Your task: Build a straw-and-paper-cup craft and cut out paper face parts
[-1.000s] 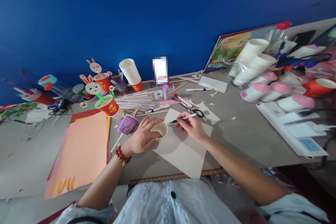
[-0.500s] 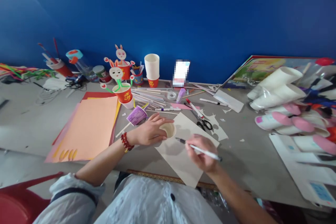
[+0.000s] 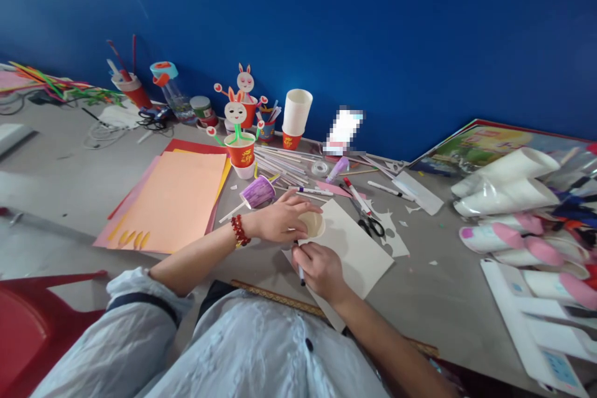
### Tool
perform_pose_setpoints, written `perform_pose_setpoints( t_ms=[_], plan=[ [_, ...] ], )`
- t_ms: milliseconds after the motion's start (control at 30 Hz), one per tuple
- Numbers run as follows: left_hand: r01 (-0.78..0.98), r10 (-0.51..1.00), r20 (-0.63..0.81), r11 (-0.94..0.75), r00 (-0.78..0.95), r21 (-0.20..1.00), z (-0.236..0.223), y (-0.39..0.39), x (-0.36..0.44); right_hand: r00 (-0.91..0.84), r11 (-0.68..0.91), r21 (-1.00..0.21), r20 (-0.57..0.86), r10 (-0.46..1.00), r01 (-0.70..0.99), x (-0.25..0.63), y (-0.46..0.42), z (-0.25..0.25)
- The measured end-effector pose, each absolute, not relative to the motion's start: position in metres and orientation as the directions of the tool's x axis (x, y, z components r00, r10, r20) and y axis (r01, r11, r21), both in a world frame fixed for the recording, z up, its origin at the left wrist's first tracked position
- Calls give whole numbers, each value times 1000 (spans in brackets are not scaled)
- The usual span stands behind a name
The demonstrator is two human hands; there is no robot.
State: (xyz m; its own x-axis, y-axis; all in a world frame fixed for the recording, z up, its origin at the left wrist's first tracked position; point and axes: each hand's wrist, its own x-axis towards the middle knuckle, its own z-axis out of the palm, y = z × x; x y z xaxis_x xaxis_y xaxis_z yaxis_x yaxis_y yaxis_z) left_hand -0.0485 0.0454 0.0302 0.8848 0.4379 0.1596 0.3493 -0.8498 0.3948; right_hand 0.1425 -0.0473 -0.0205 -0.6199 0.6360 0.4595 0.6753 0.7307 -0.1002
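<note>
My left hand (image 3: 282, 219), with a red bead bracelet at the wrist, curls its fingers against the side of a cream paper cup (image 3: 313, 224), of which mainly the round rim shows. The cup rests on a white sheet of paper (image 3: 361, 255). Just below, my right hand (image 3: 321, 268) is closed around a marker pen (image 3: 301, 275). The pen's tip end lies by the cup's near left edge, and I cannot tell if it touches the paper. A purple-coloured cup (image 3: 258, 191) with a white stick lies on its side beyond my left wrist.
Stacked coloured sheets (image 3: 180, 199) lie at left. Behind are rabbit-faced cups (image 3: 241, 152), a tall cup stack (image 3: 297, 113), paper sticks (image 3: 284, 168) and a phone (image 3: 342, 132). Black-handled scissors (image 3: 372, 226) and paper scraps (image 3: 394, 236) lie right of the sheet. Several white tubes (image 3: 508, 174) crowd the right.
My right hand has moved left with the marker pen, from over the paper to the cup's near edge, turning the pen steeper. The view has shifted; my left hand stays at the cup.
</note>
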Motion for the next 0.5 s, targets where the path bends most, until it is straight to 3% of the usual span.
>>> perform_pose_setpoints(
  t_ms=[267,500],
  plan=[
    [335,424,172,-859,889,387,29,46,-49,-627,703,-31,425,653,711,134,-42,-30],
    [320,419,188,-858,888,402,28,46,-49,-614,686,-50,404,678,725,132,-43,-29]
  ],
)
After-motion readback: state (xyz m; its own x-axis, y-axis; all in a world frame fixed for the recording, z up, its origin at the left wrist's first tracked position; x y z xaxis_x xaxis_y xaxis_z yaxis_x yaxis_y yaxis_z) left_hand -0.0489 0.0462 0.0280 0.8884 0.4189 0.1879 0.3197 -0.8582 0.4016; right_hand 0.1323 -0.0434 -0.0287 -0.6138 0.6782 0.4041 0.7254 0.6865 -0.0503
